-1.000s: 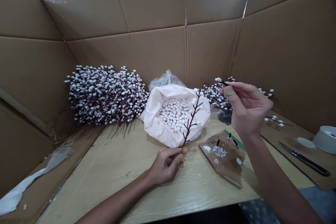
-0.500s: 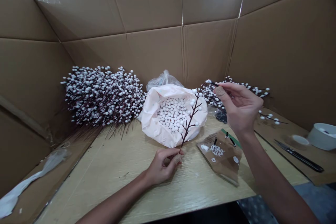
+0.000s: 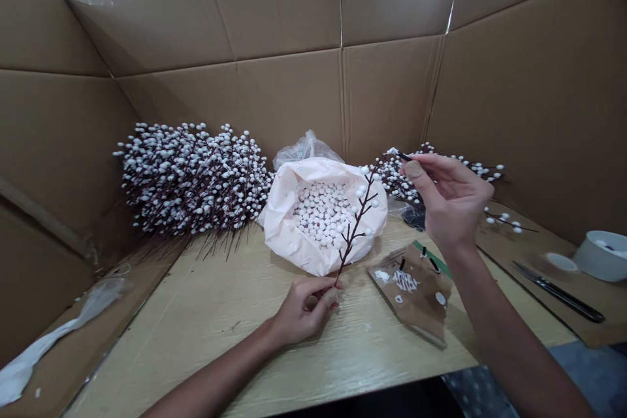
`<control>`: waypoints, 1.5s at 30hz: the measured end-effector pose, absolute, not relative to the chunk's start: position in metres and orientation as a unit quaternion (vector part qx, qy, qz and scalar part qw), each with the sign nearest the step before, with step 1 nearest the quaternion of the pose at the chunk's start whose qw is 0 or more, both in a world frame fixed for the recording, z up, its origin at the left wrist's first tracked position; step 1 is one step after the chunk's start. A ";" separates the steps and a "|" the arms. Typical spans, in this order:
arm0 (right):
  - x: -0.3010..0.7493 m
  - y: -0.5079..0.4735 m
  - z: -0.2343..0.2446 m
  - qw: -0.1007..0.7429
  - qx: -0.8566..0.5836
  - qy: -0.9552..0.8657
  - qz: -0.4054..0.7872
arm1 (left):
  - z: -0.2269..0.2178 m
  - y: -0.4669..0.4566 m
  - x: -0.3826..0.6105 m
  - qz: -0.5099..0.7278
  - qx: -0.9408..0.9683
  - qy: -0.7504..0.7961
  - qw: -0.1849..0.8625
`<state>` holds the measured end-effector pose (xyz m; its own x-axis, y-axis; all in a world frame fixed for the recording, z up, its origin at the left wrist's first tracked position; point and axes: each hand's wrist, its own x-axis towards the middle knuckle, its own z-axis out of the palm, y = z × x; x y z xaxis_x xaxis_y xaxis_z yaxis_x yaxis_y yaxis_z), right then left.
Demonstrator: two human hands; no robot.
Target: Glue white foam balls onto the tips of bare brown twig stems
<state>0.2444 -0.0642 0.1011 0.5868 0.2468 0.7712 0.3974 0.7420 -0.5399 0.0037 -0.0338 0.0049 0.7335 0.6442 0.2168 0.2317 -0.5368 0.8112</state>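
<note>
My left hand (image 3: 306, 310) pinches the lower end of a dark brown artificial berry stem (image 3: 349, 245), which leans up to the right. White berries cover some of its twigs; other twigs are bare. My right hand (image 3: 453, 202), raised at the right, grips a short black stick (image 3: 403, 156) between thumb and fingertips. White paste coats the stick's tip, close to the stem's top; whether they touch I cannot tell. Both thumbs look wrapped or crusted. Behind the stem, an open pale plastic bag (image 3: 284, 238) holds many loose white berries (image 3: 321, 212).
A cardboard piece (image 3: 416, 317) with white paste and black stubs lies below my right hand. Finished-looking berry stems (image 3: 191, 176) are heaped at left, more (image 3: 482, 170) at right. Scissors (image 3: 558, 290) and a white bowl (image 3: 600, 258) sit far right. Cardboard walls (image 3: 284, 98) surround the table.
My right hand has shifted very slightly right with the black stick. The left hand and the berry stem have hardly moved.
</note>
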 end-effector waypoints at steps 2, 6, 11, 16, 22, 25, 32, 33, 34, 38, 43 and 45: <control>0.246 -0.063 0.100 0.817 -0.359 -0.450 -0.043 | 0.004 -0.033 0.004 0.255 0.837 0.261 0.408; 0.248 -0.062 0.100 0.819 -0.359 -0.446 -0.035 | 0.002 -0.032 0.003 0.251 0.831 0.265 0.420; 0.247 -0.063 0.101 0.816 -0.362 -0.450 -0.031 | 0.000 -0.033 0.002 0.247 0.827 0.269 0.427; 0.247 -0.062 0.100 0.815 -0.366 -0.449 -0.033 | 0.002 -0.033 0.002 0.248 0.827 0.266 0.428; 0.260 -0.067 0.101 0.820 -0.362 -0.442 -0.036 | 0.009 -0.033 0.005 0.281 0.818 0.268 0.425; 0.276 -0.086 0.090 0.772 -0.423 -0.473 0.035 | 0.010 -0.031 0.006 0.305 0.814 0.271 0.415; 0.311 -0.163 0.028 0.550 -0.601 -0.516 0.265 | 0.008 -0.029 0.009 0.320 0.807 0.278 0.412; 0.314 -0.172 0.019 0.537 -0.611 -0.509 0.282 | 0.009 -0.028 0.009 0.322 0.807 0.276 0.411; 0.315 -0.179 0.010 0.529 -0.617 -0.504 0.292 | 0.009 -0.028 0.010 0.324 0.807 0.275 0.411; 0.320 -0.191 -0.016 0.527 -0.628 -0.499 0.280 | 0.011 -0.029 0.011 0.329 0.810 0.268 0.405; 0.322 -0.189 -0.026 0.533 -0.627 -0.518 0.233 | 0.011 -0.031 0.011 0.324 0.816 0.272 0.393; 0.322 -0.187 -0.027 0.524 -0.629 -0.532 0.218 | 0.011 -0.032 0.011 0.324 0.816 0.272 0.393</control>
